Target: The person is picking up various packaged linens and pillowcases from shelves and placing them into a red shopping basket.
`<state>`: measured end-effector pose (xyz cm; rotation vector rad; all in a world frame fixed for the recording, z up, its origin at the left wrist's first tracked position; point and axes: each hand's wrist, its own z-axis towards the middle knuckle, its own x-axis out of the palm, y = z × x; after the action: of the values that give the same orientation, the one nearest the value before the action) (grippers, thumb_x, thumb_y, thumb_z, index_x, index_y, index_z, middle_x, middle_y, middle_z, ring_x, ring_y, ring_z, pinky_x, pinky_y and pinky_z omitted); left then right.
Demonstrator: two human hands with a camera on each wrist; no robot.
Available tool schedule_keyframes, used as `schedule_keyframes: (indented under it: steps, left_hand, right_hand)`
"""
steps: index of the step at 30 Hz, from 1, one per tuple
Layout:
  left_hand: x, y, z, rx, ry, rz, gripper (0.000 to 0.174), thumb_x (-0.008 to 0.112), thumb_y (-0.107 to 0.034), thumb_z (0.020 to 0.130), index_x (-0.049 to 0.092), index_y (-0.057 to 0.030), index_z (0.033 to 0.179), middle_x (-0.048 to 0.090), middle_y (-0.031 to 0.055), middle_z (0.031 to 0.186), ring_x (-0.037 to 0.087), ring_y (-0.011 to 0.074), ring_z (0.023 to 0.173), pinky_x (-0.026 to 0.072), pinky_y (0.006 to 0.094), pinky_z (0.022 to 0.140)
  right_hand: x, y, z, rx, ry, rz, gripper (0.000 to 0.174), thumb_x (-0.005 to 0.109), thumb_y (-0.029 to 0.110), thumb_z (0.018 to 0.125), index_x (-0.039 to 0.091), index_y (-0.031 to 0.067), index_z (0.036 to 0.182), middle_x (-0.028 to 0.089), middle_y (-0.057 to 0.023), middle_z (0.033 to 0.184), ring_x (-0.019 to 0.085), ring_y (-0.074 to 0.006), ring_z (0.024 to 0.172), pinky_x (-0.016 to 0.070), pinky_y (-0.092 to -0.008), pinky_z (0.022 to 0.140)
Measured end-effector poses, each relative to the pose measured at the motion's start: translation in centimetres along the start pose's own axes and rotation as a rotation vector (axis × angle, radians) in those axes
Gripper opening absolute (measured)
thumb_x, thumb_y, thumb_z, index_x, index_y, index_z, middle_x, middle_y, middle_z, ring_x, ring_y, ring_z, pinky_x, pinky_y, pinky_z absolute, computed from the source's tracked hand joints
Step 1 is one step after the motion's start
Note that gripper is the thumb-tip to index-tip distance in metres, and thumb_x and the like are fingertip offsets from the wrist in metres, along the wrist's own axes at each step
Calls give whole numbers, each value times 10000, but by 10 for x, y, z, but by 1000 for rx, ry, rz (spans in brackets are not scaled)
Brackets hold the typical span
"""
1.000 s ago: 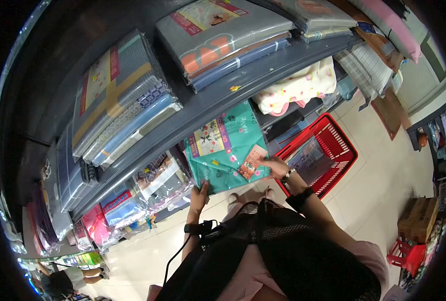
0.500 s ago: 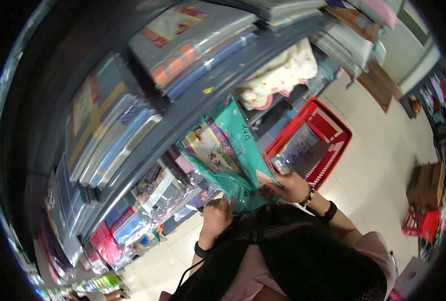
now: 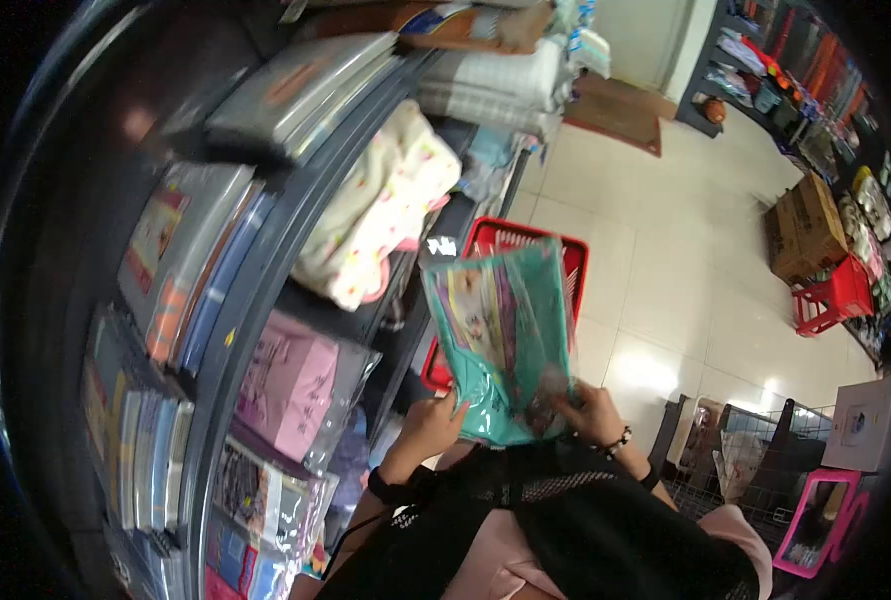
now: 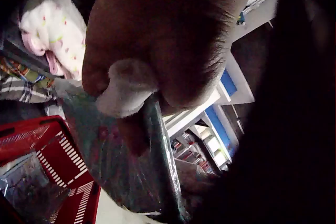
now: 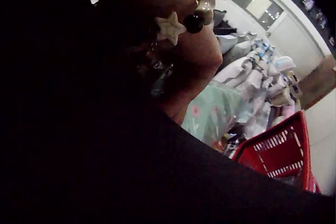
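Observation:
A teal, clear-wrapped fabric packet (image 3: pixel 510 330) with a picture label tilts up in front of the body, overlapping the red shopping basket (image 3: pixel 579 265) behind it in the head view. My left hand (image 3: pixel 430 428) grips its lower left edge. At the lower right, my right hand (image 3: pixel 597 414), with a beaded bracelet, holds the other side. In the left wrist view the packet (image 4: pixel 110 150) hangs from the left fingers, one bearing a white cover (image 4: pixel 127 88). The right wrist view is mostly dark; the pale green packet (image 5: pixel 212 111) shows past the hand (image 5: pixel 202 64).
Dark shelves (image 3: pixel 265 260) on the left carry wrapped bedding packets (image 3: pixel 205 270), a pink packet (image 3: pixel 290 385) and a white patterned blanket (image 3: pixel 385 210). Tiled floor (image 3: pixel 605 240) runs ahead. To the right are a cardboard box (image 3: pixel 805 230), a red stool (image 3: pixel 833 296) and wire racks (image 3: pixel 745 450).
The head view has swung right along the aisle. Both hands have kept hold of the packet, which has moved from beside the shelf to in front of the basket and now looks less folded.

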<state>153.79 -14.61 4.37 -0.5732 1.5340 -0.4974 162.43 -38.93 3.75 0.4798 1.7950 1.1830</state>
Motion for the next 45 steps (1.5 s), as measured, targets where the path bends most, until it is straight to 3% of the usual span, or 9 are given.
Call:
schedule_keyframes:
  steps: [5,9,15,24,28,30,33,43,45]
  left_hand:
    - [20,3,60,-64,247,11,303,442,-292,793,499,6,793,526,234,666,520,394,657,402,459,570]
    - [31,12,77,-63,450,97,335,424,-329,797,506,-5,788,530,236,695,522,393,680,399,463,593]
    - [40,35,104,-60,428,82,307,414,-312,805,489,-18,852,536,222,685,531,378,666,401,460,584]
    - [49,92,145,400,112,260,235,464,-236,786,513,-15,851,497,181,505,507,353,486,389,445,445]
    - [88,131,168,255,288,340,202,444,-220,763,504,-29,790,535,183,549,547,348,535,414,454,478]
    - [98,144,174,224,289,342,208,439,-226,769,503,-30,793,540,185,562,549,351,547,415,461,488]
    - [93,139,181,139,483,360,242,420,-256,788,507,-31,796,557,200,627,557,364,625,421,469,540]
    - [66,134,174,292,275,365,224,456,-242,754,527,-30,749,541,156,542,551,328,549,428,424,536]
    - [72,141,176,295,264,367,339,460,-276,787,520,23,935,522,150,513,535,300,498,413,392,458]
  right_hand:
    - [-8,-54,16,36,154,136,228,549,147,751,556,28,946,591,-128,684,562,-136,595,452,-287,573]
    - [-8,-52,25,77,212,-127,292,564,301,746,554,32,858,574,-170,666,580,-289,626,450,-351,570]
    - [15,-93,58,-17,153,-145,290,555,306,744,527,56,888,562,-169,698,559,-310,608,447,-374,550]
    - [33,-63,92,157,-79,-137,312,558,283,734,494,54,935,558,-186,657,551,-348,616,448,-393,551]
    - [72,-121,118,263,-250,89,345,569,313,714,518,48,930,575,-187,737,563,-328,720,449,-386,618]
    - [79,-129,128,568,-200,107,370,574,330,694,544,40,923,581,-183,810,558,-309,802,444,-376,677]
    - [79,-131,134,501,35,-165,380,578,347,677,562,45,908,584,-173,827,562,-309,796,447,-369,684]
    - [66,-83,128,522,-112,-128,391,535,370,731,504,108,1018,571,-201,773,559,-333,763,441,-399,637]
    - [67,-87,135,589,-72,-183,415,537,373,732,472,121,1055,573,-198,783,556,-338,767,439,-408,635]
